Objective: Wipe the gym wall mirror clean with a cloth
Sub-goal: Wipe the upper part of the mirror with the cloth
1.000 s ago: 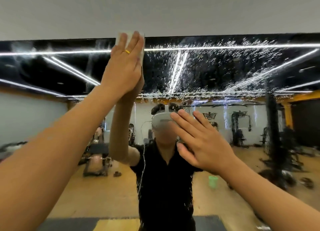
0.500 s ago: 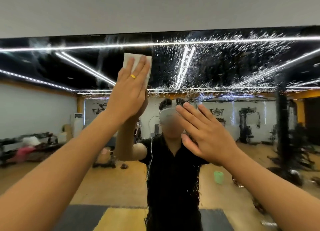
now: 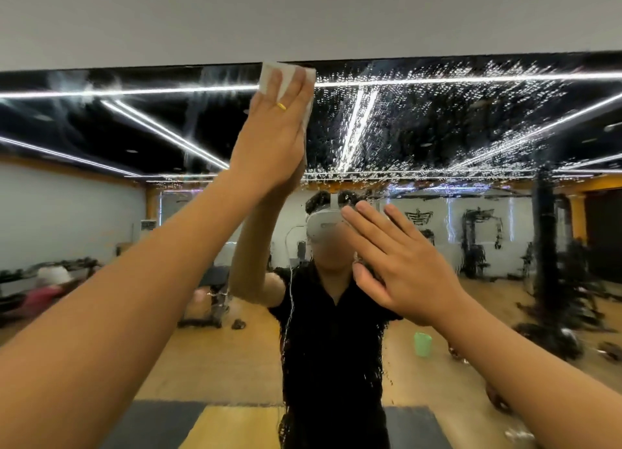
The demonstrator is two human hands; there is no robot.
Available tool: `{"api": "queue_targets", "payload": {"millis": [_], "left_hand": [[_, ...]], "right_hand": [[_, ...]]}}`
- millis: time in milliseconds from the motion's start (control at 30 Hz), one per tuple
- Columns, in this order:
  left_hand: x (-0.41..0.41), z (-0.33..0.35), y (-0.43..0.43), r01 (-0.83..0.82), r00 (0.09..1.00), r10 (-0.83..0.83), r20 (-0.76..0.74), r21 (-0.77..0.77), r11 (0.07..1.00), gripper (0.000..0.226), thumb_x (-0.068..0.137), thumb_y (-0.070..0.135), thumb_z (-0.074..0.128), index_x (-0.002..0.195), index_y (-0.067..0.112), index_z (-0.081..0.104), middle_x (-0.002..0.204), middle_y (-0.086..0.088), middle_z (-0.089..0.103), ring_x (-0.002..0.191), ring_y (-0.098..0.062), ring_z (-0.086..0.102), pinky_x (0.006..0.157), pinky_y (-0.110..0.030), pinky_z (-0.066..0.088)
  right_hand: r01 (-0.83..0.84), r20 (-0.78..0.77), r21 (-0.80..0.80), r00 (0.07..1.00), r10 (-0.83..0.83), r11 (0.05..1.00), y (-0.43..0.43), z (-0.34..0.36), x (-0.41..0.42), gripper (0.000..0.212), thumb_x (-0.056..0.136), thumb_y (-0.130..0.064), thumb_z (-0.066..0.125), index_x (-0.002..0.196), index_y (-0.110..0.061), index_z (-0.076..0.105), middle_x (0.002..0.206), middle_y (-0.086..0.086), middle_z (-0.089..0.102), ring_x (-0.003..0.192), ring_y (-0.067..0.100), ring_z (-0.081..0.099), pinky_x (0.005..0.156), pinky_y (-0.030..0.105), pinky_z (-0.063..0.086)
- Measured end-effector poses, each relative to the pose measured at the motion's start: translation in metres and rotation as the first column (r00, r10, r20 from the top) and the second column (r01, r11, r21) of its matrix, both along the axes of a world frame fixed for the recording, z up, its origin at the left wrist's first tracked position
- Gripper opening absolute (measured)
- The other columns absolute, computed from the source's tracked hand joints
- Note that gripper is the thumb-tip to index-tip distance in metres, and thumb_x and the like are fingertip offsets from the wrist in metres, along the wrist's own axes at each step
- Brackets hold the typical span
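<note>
The mirror point(image 3: 471, 128) fills the wall ahead, and its upper right area carries a dense field of droplets point(image 3: 454, 111), while faint streaks show on the glass to the left of the raised arm. The left hand point(image 3: 272, 135) is flat, with straight fingers pressing the cloth point(image 3: 268, 78) against the glass at the mirror's top edge. The right hand point(image 3: 404, 266) is open with spread fingers, held lower and at or just off the glass; contact cannot be confirmed. Hazards, as judged:

- The cloth is held by palm pressure only, with no curled grip. Reduced pressure at full reach would let it slide or drop.
- A stroke that overruns the top edge would drag moisture onto the wall above.
- A bare right palm on wet glass would leave prints in the wiped zone.
- Unwiped droplets may run down and streak cleaned areas.

The wall graphics reflected in the mirror are too blurred to read, and no legible brand or label is present.
</note>
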State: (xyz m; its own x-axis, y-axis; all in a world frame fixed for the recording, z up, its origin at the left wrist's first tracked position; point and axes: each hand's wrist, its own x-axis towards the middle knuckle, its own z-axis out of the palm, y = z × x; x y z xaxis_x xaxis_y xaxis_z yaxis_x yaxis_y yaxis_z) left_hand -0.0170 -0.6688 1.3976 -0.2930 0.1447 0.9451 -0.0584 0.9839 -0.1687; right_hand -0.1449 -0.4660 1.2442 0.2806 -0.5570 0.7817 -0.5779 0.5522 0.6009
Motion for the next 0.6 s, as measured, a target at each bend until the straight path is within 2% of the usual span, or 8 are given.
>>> {"api": "queue_targets", "payload": {"millis": [133,300,400,467,600], "left_hand": [[-0.005,-0.004,-0.005,0.002,1.0,-0.002,0.01,-0.004,1.0,0.059,0.113,0.02,0.027,0.166,0.024,0.003,0.174,0.004,0.001,0.159,-0.029,-0.006,0.129,-0.048,0.006],[0.003,0.012,-0.015,0.064,0.997,-0.065,0.03,0.043,0.997,0.066,0.11,0.008,0.029,0.166,0.031,0.005,0.173,0.012,0.0,0.159,-0.021,-0.011,0.13,-0.048,0.011],[0.014,0.007,-0.04,0.066,0.998,-0.064,-0.022,0.125,0.99,0.069,0.108,0.005,0.03,0.166,0.032,0.006,0.173,0.014,-0.002,0.159,-0.019,-0.011,0.129,-0.041,0.001],[0.023,0.007,-0.061,0.044,0.998,-0.035,-0.057,0.171,0.984,0.069,0.108,0.005,0.03,0.166,0.032,0.005,0.173,0.015,-0.003,0.159,-0.017,-0.011,0.126,-0.038,0.001],[0.047,0.012,-0.098,-0.001,0.996,0.023,-0.087,0.244,0.97,0.07,0.107,0.003,0.03,0.166,0.031,0.006,0.174,0.01,-0.002,0.16,-0.02,-0.006,0.13,-0.047,0.009]], "right_hand": [[-0.004,-0.008,-0.001,1.0,0.004,1.0,-0.002,0.0,0.0,0.063,0.103,-0.035,0.052,0.16,-0.014,0.036,0.168,0.007,0.028,0.158,0.024,0.019,0.128,0.051,0.017],[-0.006,0.007,0.011,1.0,0.006,1.0,0.002,0.002,-0.001,0.061,0.104,-0.036,0.047,0.159,-0.014,0.037,0.168,0.007,0.027,0.158,0.025,0.019,0.128,0.051,0.018],[-0.013,0.005,0.014,1.0,0.013,1.0,0.0,0.0,-0.001,0.06,0.103,-0.035,0.047,0.159,-0.014,0.037,0.168,0.007,0.028,0.157,0.025,0.021,0.126,0.054,0.022],[-0.01,0.001,0.013,1.0,0.01,1.0,-0.001,0.0,0.0,0.06,0.103,-0.035,0.047,0.159,-0.013,0.037,0.168,0.008,0.028,0.158,0.025,0.021,0.126,0.054,0.023],[-0.017,0.004,0.016,1.0,0.017,1.0,-0.001,0.002,0.0,0.06,0.104,-0.036,0.046,0.158,-0.013,0.037,0.168,0.008,0.028,0.157,0.025,0.021,0.126,0.054,0.022]]}}
